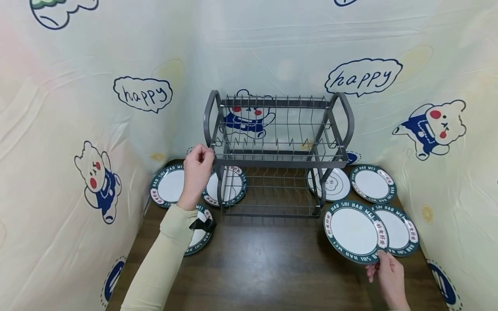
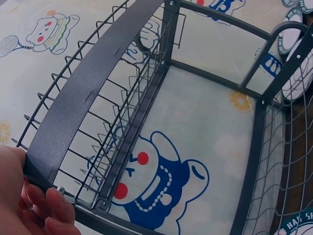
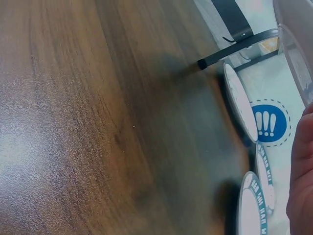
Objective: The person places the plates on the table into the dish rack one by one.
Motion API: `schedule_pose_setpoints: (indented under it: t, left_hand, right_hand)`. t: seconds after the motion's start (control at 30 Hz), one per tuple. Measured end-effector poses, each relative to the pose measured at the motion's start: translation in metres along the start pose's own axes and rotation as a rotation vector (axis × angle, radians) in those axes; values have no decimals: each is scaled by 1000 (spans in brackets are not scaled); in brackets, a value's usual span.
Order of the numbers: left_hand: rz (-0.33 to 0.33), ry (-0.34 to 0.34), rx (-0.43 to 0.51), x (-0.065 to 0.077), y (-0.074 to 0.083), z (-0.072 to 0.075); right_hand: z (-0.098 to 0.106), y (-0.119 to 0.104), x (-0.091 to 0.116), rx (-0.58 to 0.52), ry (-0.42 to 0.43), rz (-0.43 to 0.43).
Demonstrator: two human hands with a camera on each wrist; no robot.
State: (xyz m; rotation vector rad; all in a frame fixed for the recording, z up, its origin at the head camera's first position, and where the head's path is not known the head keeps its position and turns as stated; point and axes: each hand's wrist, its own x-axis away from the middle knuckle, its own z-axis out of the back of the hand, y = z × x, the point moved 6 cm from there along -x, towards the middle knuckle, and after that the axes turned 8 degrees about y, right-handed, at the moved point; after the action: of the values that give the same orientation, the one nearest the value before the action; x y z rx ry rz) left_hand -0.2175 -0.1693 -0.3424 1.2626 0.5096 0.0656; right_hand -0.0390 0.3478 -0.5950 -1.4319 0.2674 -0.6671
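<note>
Left hand point(image 1: 197, 169), farther forward, grips a rack point(image 1: 280, 164); right hand point(image 1: 390, 274) pinches 1 plate point(image 1: 354, 231).

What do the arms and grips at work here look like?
They're a person's. A pale cream long sleeve covers the left forearm, with what looks like a black strap at its cuff. Left grip and right grip are bare hands, ungloved.

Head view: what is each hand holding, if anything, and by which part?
The right hand holds a plate by its rim, at the near right. The left hand grips the dish rack at its upper tier's left front corner.
</note>
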Motion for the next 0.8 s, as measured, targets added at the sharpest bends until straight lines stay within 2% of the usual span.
schedule_pose_setpoints:
  t: [0.33,0.8]
  left_hand:
    - [3,1,1,-1,-2,-1]
    - [12,-6,3,-1,-4,-2]
  right_hand:
    - [2,-11,5,-45,26,0]
    - [0,-33,14,-44,8,21]
